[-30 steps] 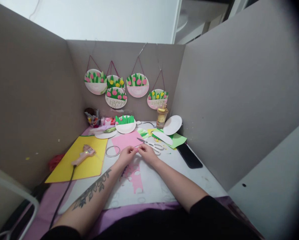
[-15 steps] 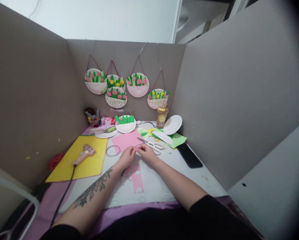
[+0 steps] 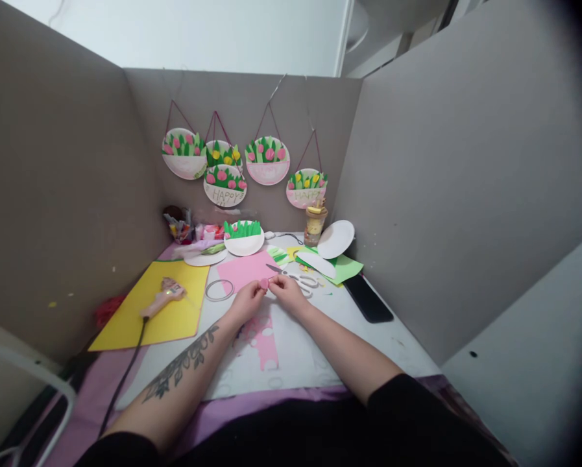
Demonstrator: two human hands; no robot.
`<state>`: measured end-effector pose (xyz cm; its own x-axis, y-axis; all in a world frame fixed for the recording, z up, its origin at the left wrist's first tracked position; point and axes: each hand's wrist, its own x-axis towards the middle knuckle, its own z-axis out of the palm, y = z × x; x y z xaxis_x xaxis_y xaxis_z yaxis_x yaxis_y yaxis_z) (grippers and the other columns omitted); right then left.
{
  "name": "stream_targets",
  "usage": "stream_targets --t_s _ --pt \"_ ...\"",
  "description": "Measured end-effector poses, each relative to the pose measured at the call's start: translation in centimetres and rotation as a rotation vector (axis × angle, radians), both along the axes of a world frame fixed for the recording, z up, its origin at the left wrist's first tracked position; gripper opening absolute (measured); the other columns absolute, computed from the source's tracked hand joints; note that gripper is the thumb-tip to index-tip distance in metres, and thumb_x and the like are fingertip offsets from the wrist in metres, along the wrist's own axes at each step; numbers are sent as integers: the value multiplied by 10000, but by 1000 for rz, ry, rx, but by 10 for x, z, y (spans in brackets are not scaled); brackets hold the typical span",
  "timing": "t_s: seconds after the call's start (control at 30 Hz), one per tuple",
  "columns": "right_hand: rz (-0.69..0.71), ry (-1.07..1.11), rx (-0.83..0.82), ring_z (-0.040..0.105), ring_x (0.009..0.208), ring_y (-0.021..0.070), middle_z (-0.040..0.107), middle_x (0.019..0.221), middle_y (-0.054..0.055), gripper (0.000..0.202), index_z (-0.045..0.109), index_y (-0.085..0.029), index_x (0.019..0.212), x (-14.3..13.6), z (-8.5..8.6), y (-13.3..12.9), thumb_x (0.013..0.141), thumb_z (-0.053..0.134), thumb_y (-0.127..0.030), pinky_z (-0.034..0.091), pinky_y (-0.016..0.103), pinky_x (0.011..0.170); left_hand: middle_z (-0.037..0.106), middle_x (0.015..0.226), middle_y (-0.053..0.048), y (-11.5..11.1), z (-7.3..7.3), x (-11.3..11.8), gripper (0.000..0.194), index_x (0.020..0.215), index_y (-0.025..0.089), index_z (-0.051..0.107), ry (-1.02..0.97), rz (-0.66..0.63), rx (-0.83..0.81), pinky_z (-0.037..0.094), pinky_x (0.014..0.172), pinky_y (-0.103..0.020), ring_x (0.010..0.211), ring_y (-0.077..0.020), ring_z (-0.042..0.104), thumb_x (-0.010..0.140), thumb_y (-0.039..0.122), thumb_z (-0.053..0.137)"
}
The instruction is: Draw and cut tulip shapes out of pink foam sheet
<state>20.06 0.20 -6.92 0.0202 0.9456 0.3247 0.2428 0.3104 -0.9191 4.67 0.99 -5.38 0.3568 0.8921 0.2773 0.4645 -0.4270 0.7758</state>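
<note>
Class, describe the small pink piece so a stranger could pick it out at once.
Over the white table, find where the left hand and right hand nearly meet. The small pink piece is between them. Unlike the pink sheet beyond and cut-up pink scrap nearer, it is held up.

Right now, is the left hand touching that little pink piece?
Touching. The head view shows the little pink piece in the grip of the left hand, at the thumb and finger ends, with no gap showing.
</note>
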Motion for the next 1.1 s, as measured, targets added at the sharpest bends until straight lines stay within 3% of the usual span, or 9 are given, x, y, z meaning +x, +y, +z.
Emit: stream_targets --t_s 0.2,0.37,0.53,0.73,0.93,1.1 --pt "-21 -22 6 500 650 137 580 678 2 161 598 -162 726 0 2 -1 744 542 -312 399 253 629 636 836 -22 0 0 0 192 874 171 596 -103 -1 -37 409 659 -262 705 -152 555 795 300 478" --pt "-91 -149 108 491 643 135 568 677 0 114 588 -170 690 -1 6 -6 735 516 -246 387 253 626 627 839 -20 -3 7 -1 199 873 172 569 -223 97 -17 432 691 -266 725 -149 554 805 340 488" --pt "-128 -266 242 484 639 130 533 678 -2 85 569 -173 666 -2 9 -10 726 510 -184 377 251 627 597 726 -3 -7 13 -3 150 780 174 572 -135 111 93 416 653 -258 666 -141 520 783 312 514" --pt "-60 -367 352 483 663 135 536 695 6 96 549 -180 670 -2 11 -14 750 507 -147 374 254 646 630 753 -20 -8 12 -4 219 787 173 615 -48 96 148 403 642 -263 659 -144 525 820 356 499" --pt "-16 -391 352 490 691 142 559 725 12 87 569 -183 722 -3 11 -16 773 506 -152 373 260 663 634 749 -23 -6 10 -6 223 792 170 626 -6 96 140 396 641 -263 664 -149 530 825 339 485" --pt "-30 -285 310 490 660 138 542 695 0 87 577 -181 703 -3 10 -14 752 508 -160 374 260 647 635 744 -27 -6 11 -6 234 789 166 630 -44 82 112 398 655 -263 693 -158 543 823 337 472"
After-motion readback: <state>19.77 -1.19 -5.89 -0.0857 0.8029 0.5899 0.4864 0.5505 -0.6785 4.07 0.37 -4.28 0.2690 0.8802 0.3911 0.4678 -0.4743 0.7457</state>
